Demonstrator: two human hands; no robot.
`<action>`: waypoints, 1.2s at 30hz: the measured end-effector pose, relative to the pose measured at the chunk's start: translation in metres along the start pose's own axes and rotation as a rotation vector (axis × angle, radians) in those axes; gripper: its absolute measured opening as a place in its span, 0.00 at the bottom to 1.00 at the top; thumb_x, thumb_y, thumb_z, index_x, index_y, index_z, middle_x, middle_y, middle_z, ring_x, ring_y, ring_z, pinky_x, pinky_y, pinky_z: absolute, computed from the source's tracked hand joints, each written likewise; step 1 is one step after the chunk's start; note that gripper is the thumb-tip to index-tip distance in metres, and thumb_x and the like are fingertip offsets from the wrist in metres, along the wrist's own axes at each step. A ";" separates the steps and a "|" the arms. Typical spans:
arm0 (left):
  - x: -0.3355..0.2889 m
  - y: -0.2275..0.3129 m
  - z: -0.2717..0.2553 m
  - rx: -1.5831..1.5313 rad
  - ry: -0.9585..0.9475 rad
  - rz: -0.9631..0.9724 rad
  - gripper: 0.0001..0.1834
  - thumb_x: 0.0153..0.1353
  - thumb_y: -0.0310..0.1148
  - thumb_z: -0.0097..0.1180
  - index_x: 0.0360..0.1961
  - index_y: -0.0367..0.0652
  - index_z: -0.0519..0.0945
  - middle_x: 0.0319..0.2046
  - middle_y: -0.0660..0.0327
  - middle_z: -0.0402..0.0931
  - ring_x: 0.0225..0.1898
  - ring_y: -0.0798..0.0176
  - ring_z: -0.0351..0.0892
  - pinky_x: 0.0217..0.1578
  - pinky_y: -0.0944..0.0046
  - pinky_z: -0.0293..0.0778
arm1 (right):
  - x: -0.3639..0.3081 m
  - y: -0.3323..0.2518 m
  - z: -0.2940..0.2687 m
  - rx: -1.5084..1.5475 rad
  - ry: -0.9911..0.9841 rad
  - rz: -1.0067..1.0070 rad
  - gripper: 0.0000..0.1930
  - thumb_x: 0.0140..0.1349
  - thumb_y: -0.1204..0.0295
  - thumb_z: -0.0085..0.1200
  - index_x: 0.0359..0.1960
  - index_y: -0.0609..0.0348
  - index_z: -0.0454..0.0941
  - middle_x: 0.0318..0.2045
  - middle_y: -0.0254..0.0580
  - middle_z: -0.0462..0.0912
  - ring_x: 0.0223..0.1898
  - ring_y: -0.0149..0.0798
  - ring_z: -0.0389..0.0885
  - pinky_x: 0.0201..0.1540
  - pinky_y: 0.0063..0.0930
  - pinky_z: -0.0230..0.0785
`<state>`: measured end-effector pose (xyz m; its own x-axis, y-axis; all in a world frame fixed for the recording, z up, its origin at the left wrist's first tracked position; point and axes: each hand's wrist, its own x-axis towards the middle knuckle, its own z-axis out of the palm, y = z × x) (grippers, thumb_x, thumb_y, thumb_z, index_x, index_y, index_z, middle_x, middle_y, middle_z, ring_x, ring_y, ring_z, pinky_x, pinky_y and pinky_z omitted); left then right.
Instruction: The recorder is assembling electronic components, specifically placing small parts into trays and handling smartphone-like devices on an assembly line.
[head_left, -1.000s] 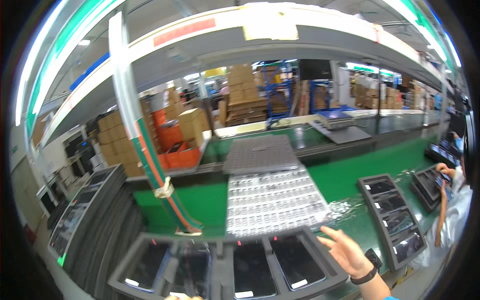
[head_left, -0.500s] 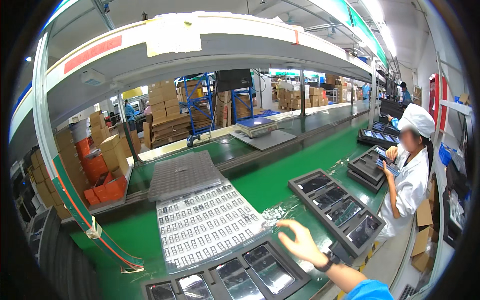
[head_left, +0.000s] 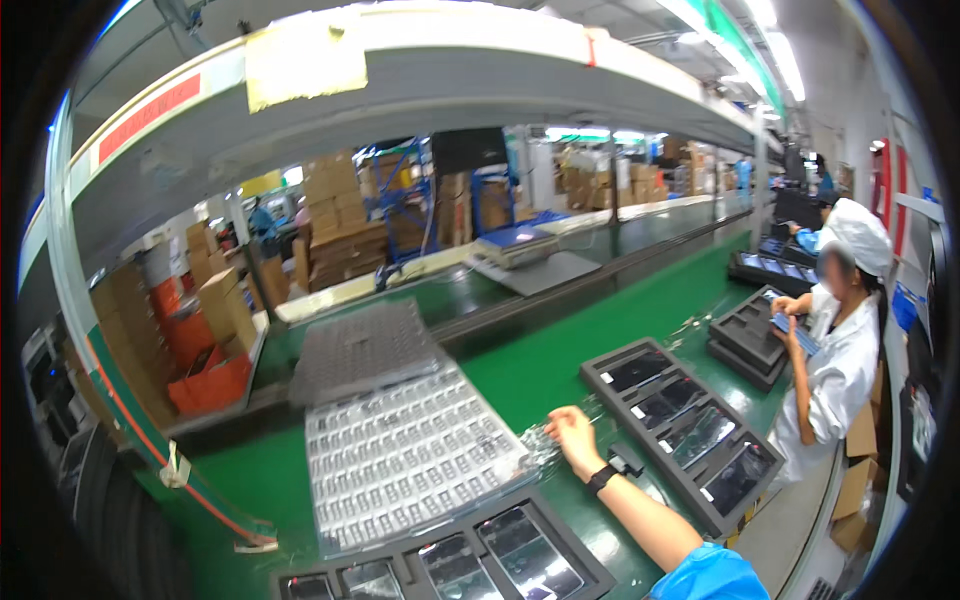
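Note:
My right hand (head_left: 574, 440), with a dark band on its wrist, is over the green work surface (head_left: 520, 370). Its fingers are curled together beside crumpled clear plastic film (head_left: 541, 447); whether they hold any of it is hidden. To its left lies a clear-covered sheet (head_left: 410, 460) bearing rows of small dark rectangular parts. A dark foam tray (head_left: 592, 558) with several glossy phone-like panels is at the near edge. Right of the hand, a similar foam tray (head_left: 655, 408) holds several panels in plastic. My left hand is out of view.
A grey dimpled tray (head_left: 365, 345) overlaps the sheet's far end. Behind, a scale (head_left: 515, 246) stands on a grey board. At right, a co-worker (head_left: 835, 340) in white handles a panel by stacked trays (head_left: 745, 335). A shelf (head_left: 480, 75) spans overhead, and an upright post (head_left: 75, 260) stands left.
My right hand has shifted slightly left and farther away, and its spread fingers have curled in. The head view has turned a little.

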<state>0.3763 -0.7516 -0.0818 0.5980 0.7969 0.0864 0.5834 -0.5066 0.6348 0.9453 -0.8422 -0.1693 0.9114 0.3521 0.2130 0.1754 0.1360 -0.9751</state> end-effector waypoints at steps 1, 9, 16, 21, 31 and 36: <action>0.007 -0.002 0.001 0.009 0.014 -0.007 0.35 0.65 0.38 0.55 0.68 0.36 0.58 0.68 0.42 0.55 0.70 0.44 0.52 0.69 0.54 0.50 | -0.002 0.001 0.001 0.046 0.019 -0.017 0.07 0.69 0.68 0.49 0.40 0.58 0.77 0.27 0.37 0.83 0.29 0.28 0.80 0.34 0.23 0.72; 0.066 -0.011 0.008 -0.898 0.206 -0.426 0.29 0.55 0.18 0.59 0.58 0.33 0.65 0.52 0.54 0.71 0.56 0.56 0.71 0.58 0.60 0.68 | -0.009 -0.003 0.009 0.171 0.136 -0.057 0.07 0.70 0.70 0.44 0.40 0.56 0.75 0.24 0.30 0.74 0.25 0.24 0.69 0.31 0.19 0.61; 0.054 0.027 0.003 -0.214 0.017 -0.260 0.32 0.51 0.23 0.69 0.56 0.34 0.69 0.45 0.59 0.77 0.46 0.67 0.76 0.50 0.65 0.72 | -0.034 -0.014 0.025 0.228 0.094 -0.042 0.07 0.70 0.72 0.42 0.40 0.56 0.73 0.23 0.28 0.72 0.24 0.22 0.67 0.29 0.17 0.60; 0.048 0.080 -0.001 -0.609 0.237 -0.204 0.26 0.61 0.22 0.57 0.60 0.41 0.67 0.47 0.60 0.76 0.44 0.67 0.76 0.40 0.70 0.74 | -0.040 0.003 0.031 0.211 0.103 -0.021 0.06 0.71 0.73 0.42 0.38 0.53 0.74 0.22 0.29 0.72 0.22 0.23 0.68 0.25 0.18 0.62; 0.040 0.038 0.063 -0.016 0.054 0.027 0.32 0.58 0.26 0.62 0.63 0.39 0.63 0.54 0.53 0.66 0.54 0.57 0.67 0.56 0.58 0.65 | -0.053 -0.010 0.037 0.198 0.046 0.019 0.06 0.68 0.76 0.42 0.39 0.58 0.74 0.22 0.33 0.75 0.25 0.25 0.73 0.30 0.19 0.66; 0.046 0.091 0.062 -0.644 -0.040 -0.157 0.40 0.56 0.24 0.63 0.67 0.41 0.55 0.60 0.52 0.60 0.59 0.55 0.63 0.59 0.58 0.64 | -0.047 -0.010 0.037 0.227 0.048 0.032 0.05 0.67 0.74 0.46 0.38 0.57 0.75 0.22 0.32 0.79 0.26 0.25 0.76 0.30 0.21 0.66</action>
<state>0.4913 -0.7820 -0.0678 0.5603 0.8257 -0.0651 0.2272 -0.0777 0.9707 0.8867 -0.8263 -0.1669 0.9326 0.3161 0.1740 0.0631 0.3319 -0.9412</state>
